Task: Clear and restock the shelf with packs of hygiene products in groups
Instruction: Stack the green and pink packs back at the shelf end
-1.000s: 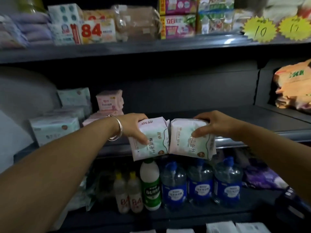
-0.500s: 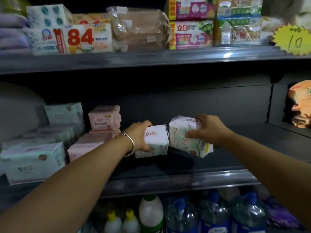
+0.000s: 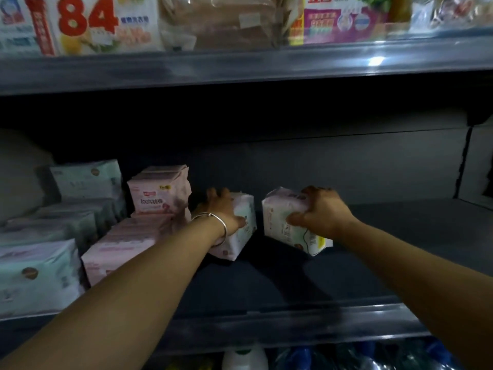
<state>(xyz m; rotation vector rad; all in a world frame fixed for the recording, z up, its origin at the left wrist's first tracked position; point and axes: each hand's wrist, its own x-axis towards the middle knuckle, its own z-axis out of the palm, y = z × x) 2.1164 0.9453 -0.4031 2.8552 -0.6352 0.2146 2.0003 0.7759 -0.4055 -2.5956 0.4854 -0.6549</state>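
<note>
Gripping one pack (image 3: 241, 231) each (image 3: 286, 222), both hands' (image 3: 222, 209) (image 3: 324, 209) fingers clamp above bare shelf (image 3: 266, 289) floor.

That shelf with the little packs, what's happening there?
A person is restocking the middle shelf. The left hand grips one white pack and the right hand grips another pack, both deep inside the shelf, a small gap between them. To their left, pink packs and pale green packs are already stacked in groups. The shelf's right part is bare.
</note>
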